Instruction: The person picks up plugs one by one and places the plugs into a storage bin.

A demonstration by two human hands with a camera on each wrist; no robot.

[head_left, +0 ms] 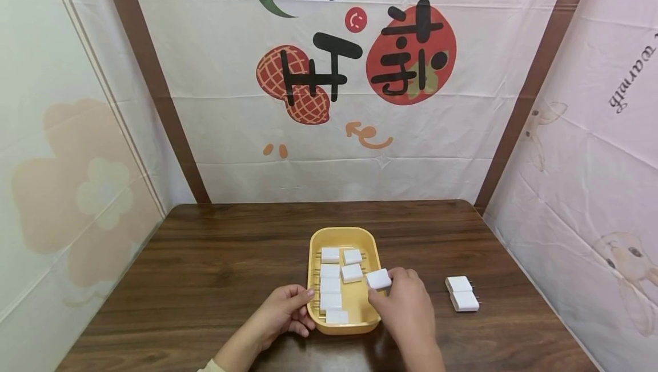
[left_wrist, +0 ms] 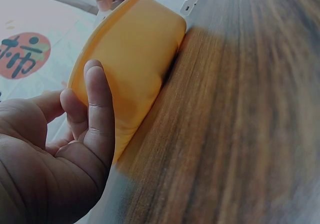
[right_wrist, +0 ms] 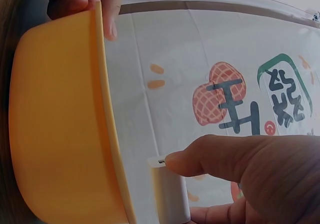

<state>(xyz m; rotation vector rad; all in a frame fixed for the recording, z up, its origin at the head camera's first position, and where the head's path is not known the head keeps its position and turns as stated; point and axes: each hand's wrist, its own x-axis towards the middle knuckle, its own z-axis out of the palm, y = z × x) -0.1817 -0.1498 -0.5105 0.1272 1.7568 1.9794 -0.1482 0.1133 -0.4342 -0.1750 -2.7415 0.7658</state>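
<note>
My left hand (head_left: 283,310) pinches the left rim of a yellow plastic tray (head_left: 343,330), thumb on the edge and fingers against the outer wall. In the left wrist view, those fingers (left_wrist: 100,103) lie along the tray's side. A white plug-in charger (head_left: 378,279) is pinched between the thumb and fingers of my right hand (head_left: 408,309), over the tray's right edge. Its port end shows by the thumb in the right wrist view. Inside the tray, several white chargers (head_left: 330,286) line the left side, prongs leftward; two more (head_left: 352,273) lie to their right, prongs rightward.
Two white chargers (head_left: 464,301) lie side by side on the dark wood table (head_left: 236,252), right of my right hand, prongs pointing right. A printed white cloth (head_left: 231,178) hangs behind the table's back edge, with more cloth at both sides.
</note>
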